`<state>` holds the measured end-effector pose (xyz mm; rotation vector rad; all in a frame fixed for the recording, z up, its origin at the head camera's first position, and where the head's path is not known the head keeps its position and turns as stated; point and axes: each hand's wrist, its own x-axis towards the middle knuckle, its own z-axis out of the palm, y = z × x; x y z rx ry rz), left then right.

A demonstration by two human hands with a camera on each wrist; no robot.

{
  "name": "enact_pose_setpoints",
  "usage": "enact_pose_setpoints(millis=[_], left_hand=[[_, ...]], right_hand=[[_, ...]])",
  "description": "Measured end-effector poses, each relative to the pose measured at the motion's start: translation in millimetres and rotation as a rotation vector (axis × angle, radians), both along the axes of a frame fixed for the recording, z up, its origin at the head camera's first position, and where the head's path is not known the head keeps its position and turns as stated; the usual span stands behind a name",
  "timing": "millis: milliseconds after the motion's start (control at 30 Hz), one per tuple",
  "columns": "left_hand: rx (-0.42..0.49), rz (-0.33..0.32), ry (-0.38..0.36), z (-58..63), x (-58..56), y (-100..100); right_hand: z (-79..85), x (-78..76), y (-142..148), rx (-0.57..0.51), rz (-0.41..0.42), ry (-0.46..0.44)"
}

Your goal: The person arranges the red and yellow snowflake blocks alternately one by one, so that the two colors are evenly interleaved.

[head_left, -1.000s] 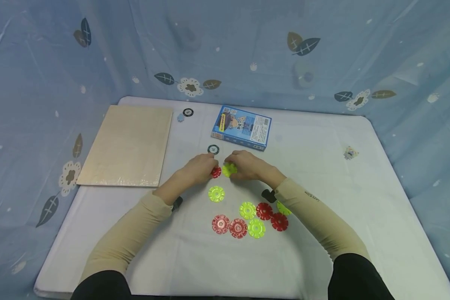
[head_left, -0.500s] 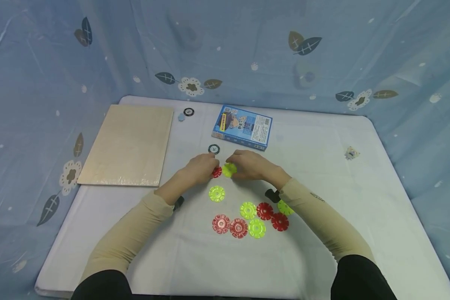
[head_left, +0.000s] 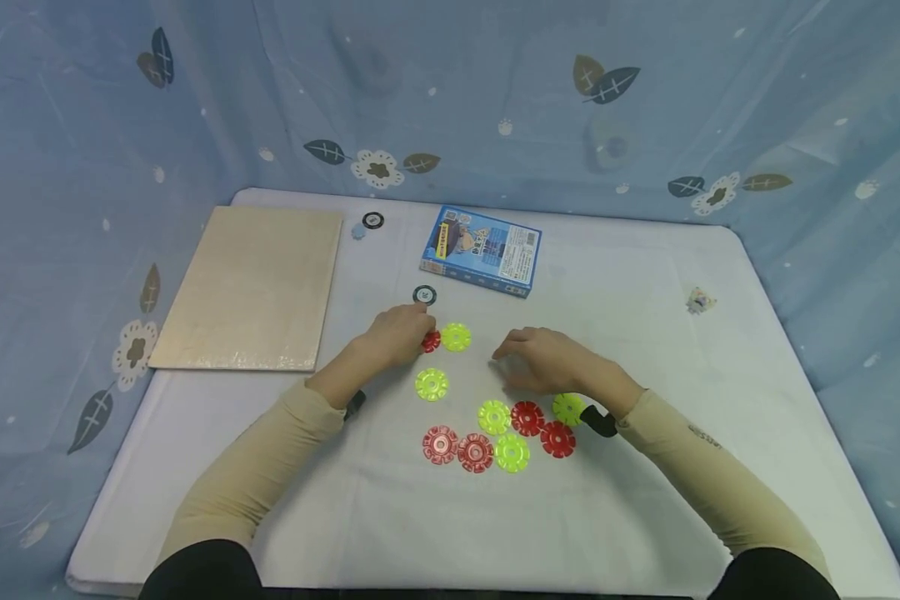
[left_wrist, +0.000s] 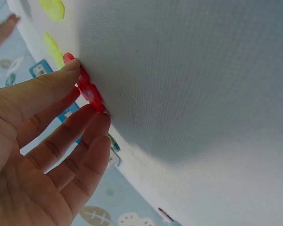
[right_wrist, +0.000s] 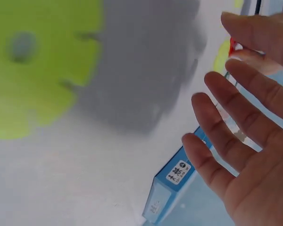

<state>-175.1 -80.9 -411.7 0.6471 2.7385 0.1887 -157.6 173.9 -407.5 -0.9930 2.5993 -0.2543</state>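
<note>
My left hand [head_left: 399, 335] pinches a red notched flower-shaped disc [left_wrist: 88, 89] between thumb and fingers, low over the white tabletop. A lime-green notched disc [head_left: 456, 337] lies just right of it, and another green disc [head_left: 431, 384] sits nearer the front. My right hand [head_left: 547, 360] hovers to the right with fingers spread and nothing in them. In front of it lies a loose cluster of several discs, among them a red disc [head_left: 527, 418], a green disc [head_left: 512, 452] and a paler red disc [head_left: 440, 444]. A green disc [right_wrist: 42, 61] looms close in the right wrist view.
Beyond the hands lies a blue printed box [head_left: 482, 252]. A flat beige board [head_left: 249, 287] covers the table's left part. Small round dark-rimmed chips, one chip [head_left: 424, 295] near my left hand, lie behind. A tiny patterned piece [head_left: 700, 301] sits far right.
My right hand has let go of the green disc beside the red one and drawn back to the right. My left hand stays on the red disc.
</note>
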Motion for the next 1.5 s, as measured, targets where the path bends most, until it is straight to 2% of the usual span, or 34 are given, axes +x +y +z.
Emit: enact_pose_setpoints(millis=[133,233,300,400,533,700,867,1067,1233,1500], left_hand=[[-0.008,-0.001,0.010,0.2,1.3,-1],[-0.010,0.001,0.006,0.7,2.2,-1],[-0.011,0.001,0.003,1.2,2.6,-2],[-0.012,0.001,0.001,1.3,2.7,-2],[-0.006,-0.004,0.001,0.0,2.3,-4],[0.047,0.012,-0.008,-1.9,0.2,-8],[0.107,0.044,-0.035,-3.2,-4.9,-13],[0.127,0.035,-0.052,-4.6,-12.7,-15],[0.154,0.060,-0.076,-7.1,-17.8,-16],[0.176,0.099,-0.102,-6.1,-17.2,-15]], right_hand=[[1.8,20.7,10,0.022,0.040,-0.037],[1.8,33.8,15,0.032,0.119,-0.025],[0.8,40.3,17,0.034,0.157,-0.018],[-4.0,45.6,18,0.033,0.172,-0.014],[-8.7,47.1,18,0.027,0.155,-0.026],[-10.6,47.4,17,0.031,0.148,-0.042],[-10.4,47.5,17,0.035,0.153,-0.028],[-11.7,47.9,19,0.025,0.139,-0.020],[-12.3,47.9,20,0.014,0.135,-0.021],[-7.1,40.2,31,-0.027,0.033,-0.060]])
